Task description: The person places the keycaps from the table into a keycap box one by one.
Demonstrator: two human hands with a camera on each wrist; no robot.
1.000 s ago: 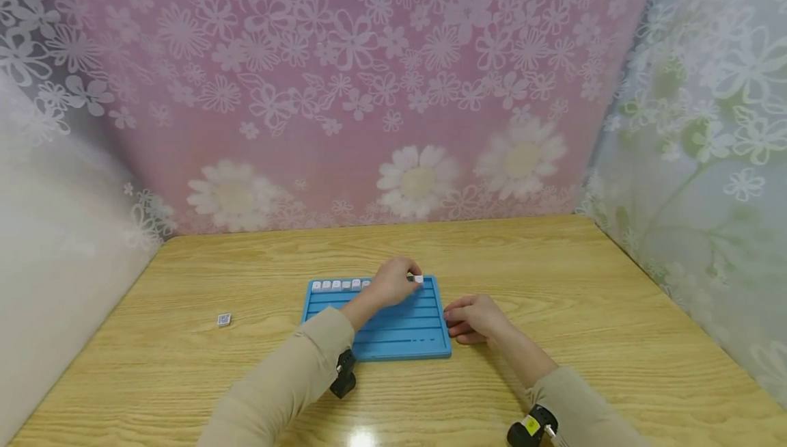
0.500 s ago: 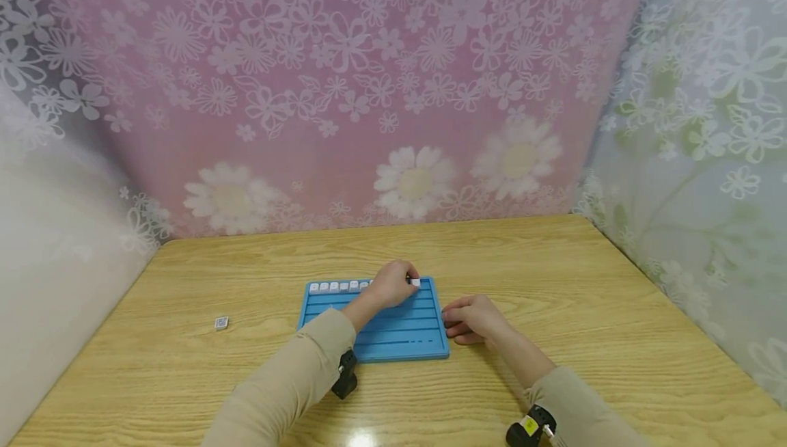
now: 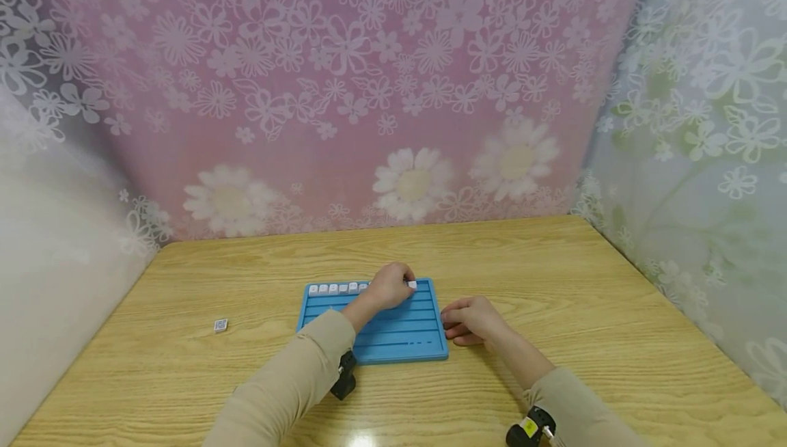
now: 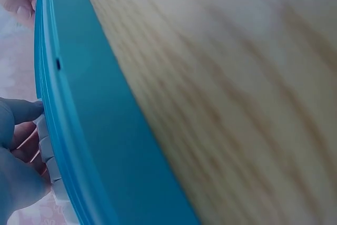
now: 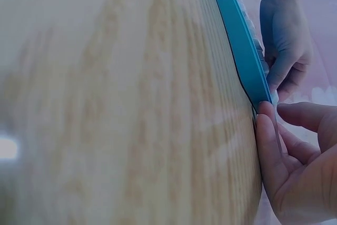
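Note:
A blue grooved tray [image 3: 393,334] lies on the wooden table, with a row of small white tiles [image 3: 335,288] in its top groove. My left hand [image 3: 392,284] reaches over the tray and pinches a white tile [image 3: 412,285] at the right end of that row. My right hand [image 3: 470,320] rests on the table, its relaxed fingers touching the tray's right edge. In the left wrist view the tray's side [image 4: 89,130] fills the frame, with the left fingers [image 4: 18,146] by the tiles [image 4: 46,148]. The right wrist view shows the right fingers [image 5: 271,146] against the tray's corner [image 5: 239,40].
One loose white tile [image 3: 221,325] lies on the table far to the left of the tray. Flowered curtain walls [image 3: 369,91] close in the table at the back and on both sides. Bare wood surrounds the tray.
My left hand has brought the pinched tile slightly left and down onto the top groove. The right hand has stayed by the tray's edge.

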